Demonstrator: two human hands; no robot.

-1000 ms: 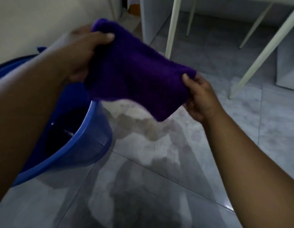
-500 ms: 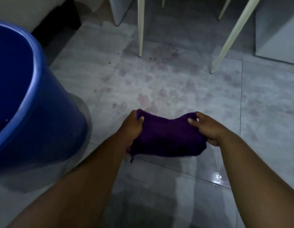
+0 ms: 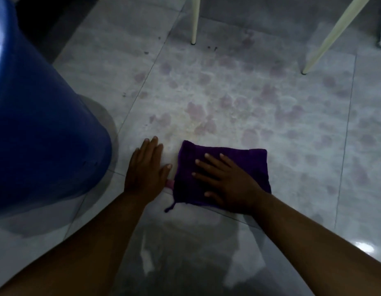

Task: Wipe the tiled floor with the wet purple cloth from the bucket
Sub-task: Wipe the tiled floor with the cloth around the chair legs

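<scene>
You're on the floor of a home, most likely a dining or kitchen area. Evidence: glossy pale grey floor tiles [image 3: 228, 86] with thin grout lines, marked with faint reddish blotches and a few dark crumbs at the far side. Two slim cream furniture legs [image 3: 194, 20], chair or table, you can't tell which, stand on the tiles at the far edge, one upright, one slanting at far right. A big blue plastic bucket [image 3: 42, 133] sits on the tiles at the near left, the household washing kind. Behind it, far left, a dark strip of shadow under something. Light is dim, indoor; a small glare spot shows near right.
</scene>
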